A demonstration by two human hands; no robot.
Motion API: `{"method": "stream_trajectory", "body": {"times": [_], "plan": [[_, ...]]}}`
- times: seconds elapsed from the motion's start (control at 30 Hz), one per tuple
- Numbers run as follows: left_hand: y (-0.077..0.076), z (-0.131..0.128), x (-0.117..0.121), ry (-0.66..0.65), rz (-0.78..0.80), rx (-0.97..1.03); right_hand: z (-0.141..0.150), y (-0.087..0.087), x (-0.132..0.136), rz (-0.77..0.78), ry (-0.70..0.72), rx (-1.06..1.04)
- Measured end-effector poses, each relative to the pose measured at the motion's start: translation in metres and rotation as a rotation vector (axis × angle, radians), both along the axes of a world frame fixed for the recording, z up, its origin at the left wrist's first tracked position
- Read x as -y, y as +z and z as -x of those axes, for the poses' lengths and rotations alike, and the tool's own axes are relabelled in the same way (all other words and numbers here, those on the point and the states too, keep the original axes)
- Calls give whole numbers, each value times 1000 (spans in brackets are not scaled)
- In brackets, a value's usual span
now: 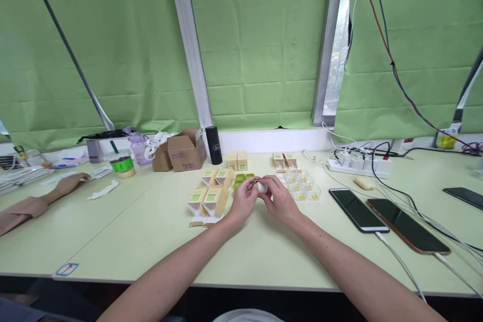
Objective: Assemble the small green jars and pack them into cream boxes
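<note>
My left hand (243, 201) and my right hand (281, 200) meet over the middle of the table, fingertips closed round a small white rounded piece (261, 188). A bit of yellow-green with a dark edge shows at its upper left; its exact kind is hidden by my fingers. Just behind my left hand lie several green pieces (239, 179). Beside my right hand stand clear plastic cups (302, 185) with yellow centres. To the left are several opened cardboard boxes (211, 200) with green labels.
Closed small boxes (237, 160) and two opened ones (286, 162) stand farther back. A black cylinder (214, 145) is beside a brown carton (187, 150). Phones (358, 210) with cables and a power strip (360, 166) lie right. Another person's hand (71, 183) rests far left.
</note>
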State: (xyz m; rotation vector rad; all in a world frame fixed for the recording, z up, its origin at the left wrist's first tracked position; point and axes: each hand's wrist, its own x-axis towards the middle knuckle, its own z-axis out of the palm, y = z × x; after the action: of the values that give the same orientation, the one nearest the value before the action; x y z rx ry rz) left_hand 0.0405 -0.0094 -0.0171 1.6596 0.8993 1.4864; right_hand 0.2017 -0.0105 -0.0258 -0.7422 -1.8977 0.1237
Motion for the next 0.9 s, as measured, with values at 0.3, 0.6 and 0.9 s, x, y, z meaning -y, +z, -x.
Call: {"method": "stream_trajectory", "body": {"times": [0.3, 0.6, 0.9], "plan": [[0, 1, 4, -46, 77, 55, 0, 3, 3, -6, -12, -6], [-2, 4, 4, -110, 89, 52, -4, 1, 2, -3, 33, -10], [-1, 6, 2, -117, 79, 58, -2, -3, -2, -39, 31, -33]]}}
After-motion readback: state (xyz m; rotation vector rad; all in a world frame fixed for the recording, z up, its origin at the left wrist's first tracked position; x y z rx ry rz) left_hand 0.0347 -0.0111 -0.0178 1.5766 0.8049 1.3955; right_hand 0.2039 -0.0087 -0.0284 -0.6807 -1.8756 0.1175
